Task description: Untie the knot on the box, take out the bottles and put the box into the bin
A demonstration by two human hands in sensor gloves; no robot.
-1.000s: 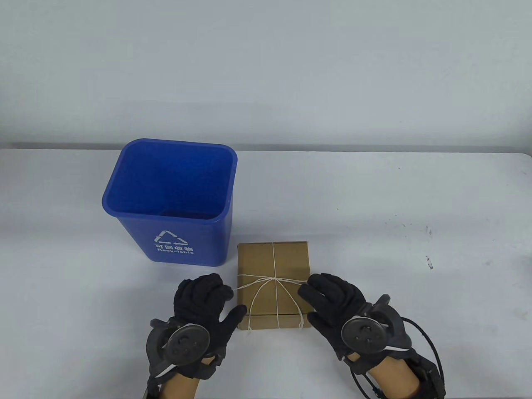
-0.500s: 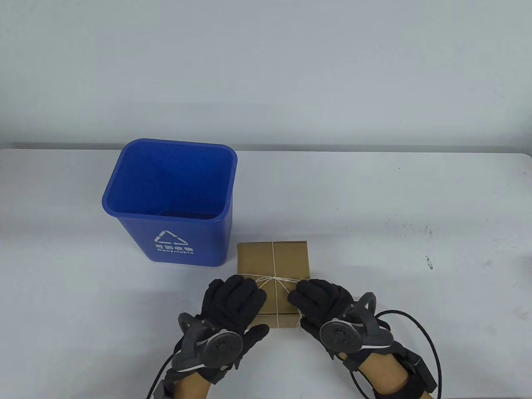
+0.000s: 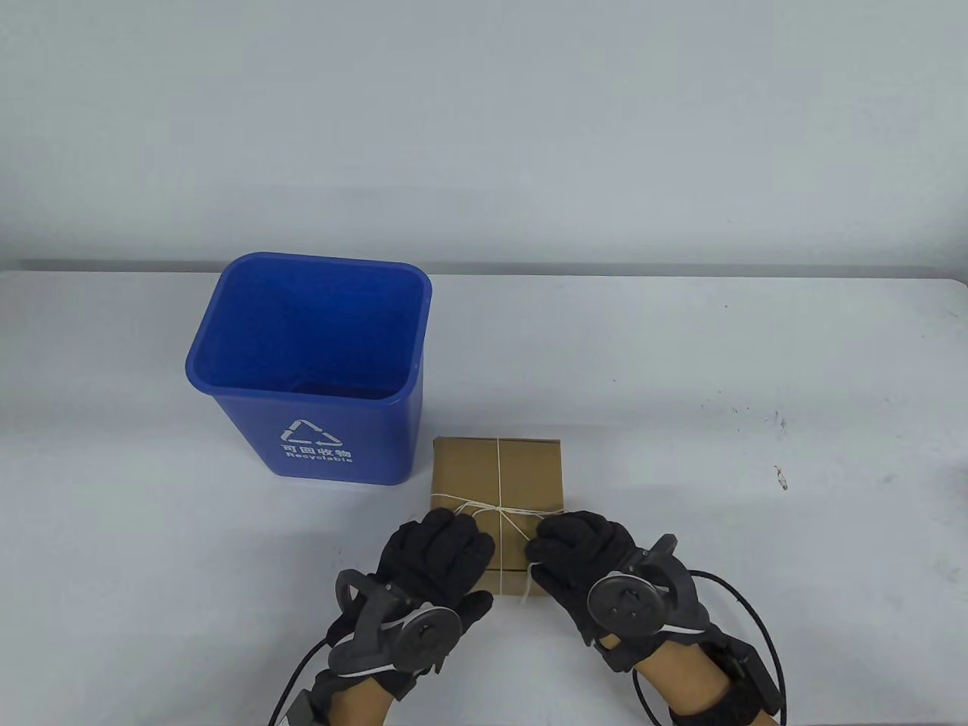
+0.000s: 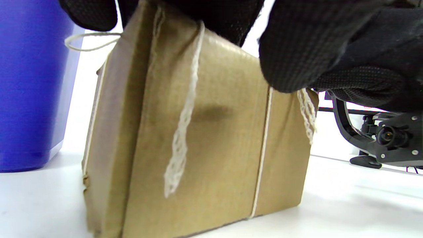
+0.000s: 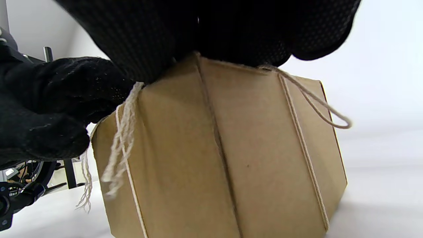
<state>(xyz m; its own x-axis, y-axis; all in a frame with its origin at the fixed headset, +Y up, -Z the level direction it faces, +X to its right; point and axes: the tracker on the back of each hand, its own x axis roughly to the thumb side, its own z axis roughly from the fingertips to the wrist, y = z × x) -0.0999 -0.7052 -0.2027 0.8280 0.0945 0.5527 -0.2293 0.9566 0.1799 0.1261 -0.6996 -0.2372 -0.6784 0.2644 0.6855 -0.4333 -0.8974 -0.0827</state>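
cardboard box (image 3: 499, 484) sat near-centre, just right of blue recycling bin (image 3: 310, 363) | left hand (image 3: 435, 548) and right hand (image 3: 578, 544) each pinched twine (image 3: 499, 476) beside the bow | thin, limp, likely slippery: best pulled by frayed tails; box stiff

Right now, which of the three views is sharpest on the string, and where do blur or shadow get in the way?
Table view: sharpest, evenly lit, the string crisp across the box. Left wrist view: soft focus, the dangling string end smeared, the dark gloved left hand blocking the top. Right wrist view: string strands readable, but the right hand shades the knot area and the bright table background washes out.
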